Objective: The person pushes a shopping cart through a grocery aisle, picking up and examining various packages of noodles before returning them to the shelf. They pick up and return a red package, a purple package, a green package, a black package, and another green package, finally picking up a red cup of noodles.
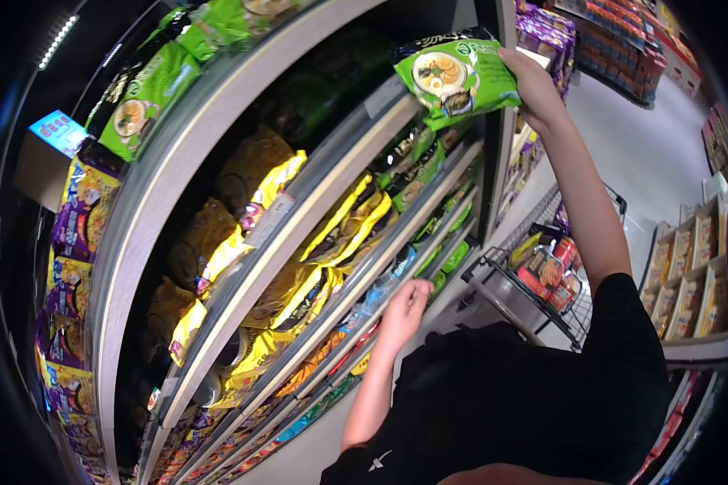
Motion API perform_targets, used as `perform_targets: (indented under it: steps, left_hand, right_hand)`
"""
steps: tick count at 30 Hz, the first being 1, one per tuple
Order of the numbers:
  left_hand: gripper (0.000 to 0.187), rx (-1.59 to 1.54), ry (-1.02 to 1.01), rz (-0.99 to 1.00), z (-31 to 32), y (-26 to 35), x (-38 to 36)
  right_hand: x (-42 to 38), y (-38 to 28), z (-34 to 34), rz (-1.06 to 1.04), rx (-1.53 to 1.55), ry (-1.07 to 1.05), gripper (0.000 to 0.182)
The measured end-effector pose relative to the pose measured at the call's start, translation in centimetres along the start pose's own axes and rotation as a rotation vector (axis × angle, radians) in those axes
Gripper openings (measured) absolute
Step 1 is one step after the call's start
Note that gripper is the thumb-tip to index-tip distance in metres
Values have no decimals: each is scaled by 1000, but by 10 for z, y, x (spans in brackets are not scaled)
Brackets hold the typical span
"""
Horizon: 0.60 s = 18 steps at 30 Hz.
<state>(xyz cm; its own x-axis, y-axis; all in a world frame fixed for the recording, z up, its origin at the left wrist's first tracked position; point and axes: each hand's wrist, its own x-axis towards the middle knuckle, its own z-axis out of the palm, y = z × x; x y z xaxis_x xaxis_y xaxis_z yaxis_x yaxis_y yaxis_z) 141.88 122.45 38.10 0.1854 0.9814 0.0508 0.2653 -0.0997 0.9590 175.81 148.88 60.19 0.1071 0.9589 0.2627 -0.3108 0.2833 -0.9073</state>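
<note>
My right hand (530,85) grips a green instant noodle packet (459,79) by its right edge. The front of the packet, with a printed bowl of noodles, faces me, and it is held up by the end of an upper shelf (356,129). My left hand (407,309) hangs lower, fingers curled in a loose fist with nothing visible in them, in front of the lower shelves. Nearest to it are blue packets (372,303) and green packets on those shelves. Yellow noodle packets (352,222) lie on the tier between my hands.
A wire shopping cart (519,314) holding several packaged goods stands to my right. Green packets (150,101) and purple-yellow packets (77,299) line the top shelf at left. Across the aisle floor (603,133) are a stand of boxed goods (687,267) and stacked red goods (619,52).
</note>
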Motion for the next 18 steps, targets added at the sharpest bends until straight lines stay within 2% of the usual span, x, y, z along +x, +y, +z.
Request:
perform_targets:
  steps: [1,3,5,6,8,11,13,15,17,18]
  left_hand:
    - [22,-99,-8,45,6,13,15]
    - [23,-225,-50,-22,12,70,37]
    - [22,-176,31,154,27,95,61]
    - [20,-110,79,182,34,107,69]
    - [19,-56,51,225,47,132,82]
    - [17,77,-35,260,64,137,92]
    - [17,65,-98,163,73,127,93]
    - [18,-17,-177,110,81,116,91]
    - [20,-511,-281,-31,91,117,87]
    - [22,-555,-311,-9,92,119,84]
  right_hand:
    - [-27,2,-4,-1,2,45,30]
    - [-73,13,-20,-38,-91,74,30]
    - [-117,23,-32,-34,-63,122,30]
    - [-137,30,-38,-3,-67,152,30]
    - [-169,35,-52,-15,-51,203,29]
    - [-210,44,-69,14,22,274,28]
    - [-231,49,-82,37,40,341,28]
    - [-245,53,-91,70,100,389,28]
    - [-253,52,-92,72,113,423,28]
    - [-255,50,-89,109,149,435,28]
